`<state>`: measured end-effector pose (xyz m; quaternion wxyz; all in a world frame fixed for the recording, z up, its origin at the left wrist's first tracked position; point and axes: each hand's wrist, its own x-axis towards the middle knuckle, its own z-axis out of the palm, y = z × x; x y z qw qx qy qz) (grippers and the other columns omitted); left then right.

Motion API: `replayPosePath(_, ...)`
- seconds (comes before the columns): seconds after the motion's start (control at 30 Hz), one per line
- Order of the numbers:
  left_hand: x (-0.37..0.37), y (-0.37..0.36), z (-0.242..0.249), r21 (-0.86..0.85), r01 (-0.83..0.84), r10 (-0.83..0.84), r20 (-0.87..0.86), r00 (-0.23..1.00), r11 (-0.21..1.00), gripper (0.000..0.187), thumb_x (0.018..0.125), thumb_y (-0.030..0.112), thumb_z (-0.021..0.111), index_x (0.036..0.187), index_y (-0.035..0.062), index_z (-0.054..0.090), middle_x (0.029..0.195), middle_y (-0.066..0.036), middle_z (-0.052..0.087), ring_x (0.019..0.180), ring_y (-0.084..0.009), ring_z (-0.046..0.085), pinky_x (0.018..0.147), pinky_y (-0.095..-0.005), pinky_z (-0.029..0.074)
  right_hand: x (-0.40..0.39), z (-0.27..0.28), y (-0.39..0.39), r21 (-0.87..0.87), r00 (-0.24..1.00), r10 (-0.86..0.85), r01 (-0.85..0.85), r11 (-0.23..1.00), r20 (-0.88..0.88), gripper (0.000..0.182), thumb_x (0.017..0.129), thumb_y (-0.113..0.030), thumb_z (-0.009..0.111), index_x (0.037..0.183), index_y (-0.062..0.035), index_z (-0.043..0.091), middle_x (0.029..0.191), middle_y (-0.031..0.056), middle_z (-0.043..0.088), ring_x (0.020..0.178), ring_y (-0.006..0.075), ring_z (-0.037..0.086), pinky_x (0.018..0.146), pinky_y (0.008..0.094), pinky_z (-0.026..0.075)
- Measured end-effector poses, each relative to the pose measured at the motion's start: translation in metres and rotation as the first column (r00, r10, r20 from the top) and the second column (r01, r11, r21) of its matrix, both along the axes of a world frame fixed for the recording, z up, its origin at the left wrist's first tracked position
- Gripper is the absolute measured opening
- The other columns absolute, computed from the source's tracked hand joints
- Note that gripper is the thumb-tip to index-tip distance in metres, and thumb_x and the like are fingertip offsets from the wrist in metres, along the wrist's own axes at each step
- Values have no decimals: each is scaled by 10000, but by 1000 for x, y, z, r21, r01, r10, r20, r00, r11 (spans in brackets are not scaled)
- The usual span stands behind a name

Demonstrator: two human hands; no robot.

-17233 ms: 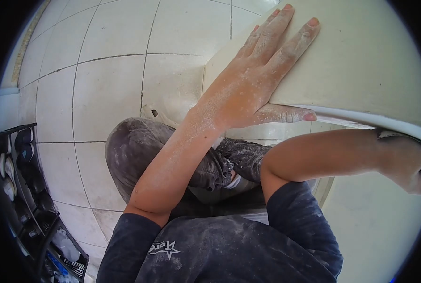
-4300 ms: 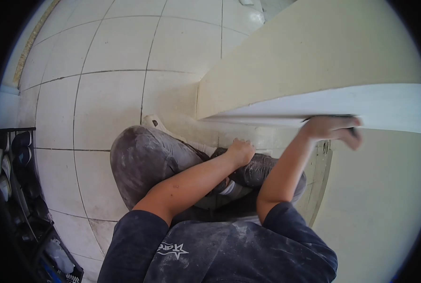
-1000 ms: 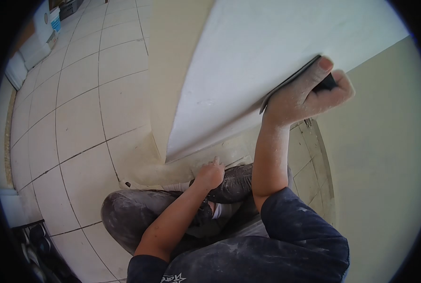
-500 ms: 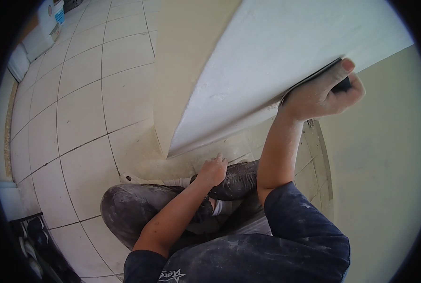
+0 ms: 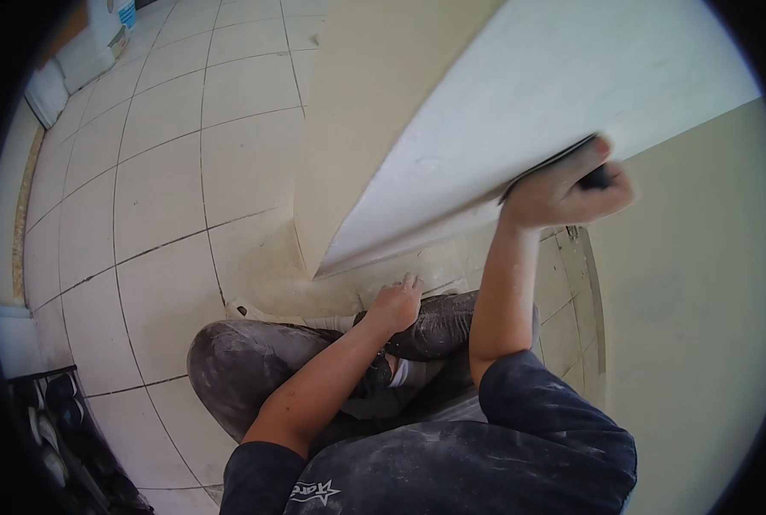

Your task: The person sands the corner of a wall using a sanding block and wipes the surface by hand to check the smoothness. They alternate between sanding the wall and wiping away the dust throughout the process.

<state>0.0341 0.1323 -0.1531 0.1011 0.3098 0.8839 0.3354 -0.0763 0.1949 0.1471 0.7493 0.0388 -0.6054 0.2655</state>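
My right hand (image 5: 563, 187) is wrapped round the black handle (image 5: 598, 176) of a flat hand sander (image 5: 548, 163), whose dark plate lies against the white wall face (image 5: 452, 146). The hand is a little blurred, and much of the tool is hidden behind it and my wrist. My left hand (image 5: 398, 305) rests on my dusty dark trouser leg (image 5: 439, 330), fingers stretched out and holding nothing. White dust coats both hands and my clothes.
The wall's outer corner edge (image 5: 392, 163) slants down to the tiled floor (image 5: 160, 197). A second, pale wall (image 5: 683, 283) stands close on my right. A rack of shoes (image 5: 61, 421) is at lower left, and a blue-and-white bucket (image 5: 126, 13) at the far top left.
My right hand has slid the hand sander left and down along the white wall. My view has shifted slightly. My left hand stays on my leg.
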Motion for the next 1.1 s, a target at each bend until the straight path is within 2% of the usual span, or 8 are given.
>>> replayPosePath(0.17,-3,-1,4,-28,31,-30,56,998,999,423,938,163,484,1326,-5,496,1247,-236,547,971,-413,647,847,-512,513,-6,-79,27,114,982,-187,184,976,20,403,1004,-377,575,864,-36,411,831,31,392,717,122,424,616,290,394)
replayPosePath(0.33,-2,-2,10,-41,26,-23,73,997,999,347,925,139,456,1241,19,531,1205,-199,570,996,-360,663,837,-481,528,-7,87,3,-57,991,18,-26,998,-134,403,940,-318,688,892,9,458,853,89,465,755,189,484,688,337,455)
replayPosePath(0.43,0,0,3,-57,-3,3,7,1000,998,344,920,147,471,1230,14,536,1211,-199,565,1007,-353,658,839,-476,530,-9,96,6,-31,986,-27,22,999,-165,407,934,-316,699,889,7,455,859,86,469,749,187,492,698,338,472)
replayPosePath(0.6,0,-1,13,-38,42,-39,76,996,998,350,952,175,478,1248,2,544,1235,-259,544,991,-423,643,843,-526,517,5,-78,11,192,997,-54,42,981,58,250,950,-86,621,869,-75,384,849,29,349,782,167,359,686,343,295)
replayPosePath(0.77,6,1,2,-81,54,-50,54,997,995,360,921,154,472,1244,11,538,1222,-201,556,1004,-355,655,831,-471,536,-1,71,-3,-24,993,-120,120,992,-5,344,949,-228,674,857,-26,411,832,54,404,765,181,416,681,341,384)
replayPosePath(0.83,-2,1,0,-30,28,-27,58,998,999,349,920,153,473,1232,14,543,1213,-199,556,1004,-356,655,825,-473,538,-6,119,0,12,978,139,-139,990,-154,390,939,-279,696,855,-12,424,822,63,425,760,186,442,678,323,416)
replayPosePath(0.93,0,1,1,-55,29,-28,3,1000,998,335,927,150,471,1224,19,554,1204,-201,558,996,-361,658,819,-480,541,-1,91,1,51,975,-197,203,978,-108,335,941,-213,686,864,-18,424,828,60,420,756,173,427,662,314,389)
replayPosePath(1.1,1,-1,7,-60,20,-19,13,1000,998,320,935,147,463,1211,21,563,1201,-212,564,989,-364,663,834,-483,536,7,-29,-10,194,1000,6,-3,981,-12,261,925,-84,667,869,-36,416,832,50,393,737,152,380,639,302,324)
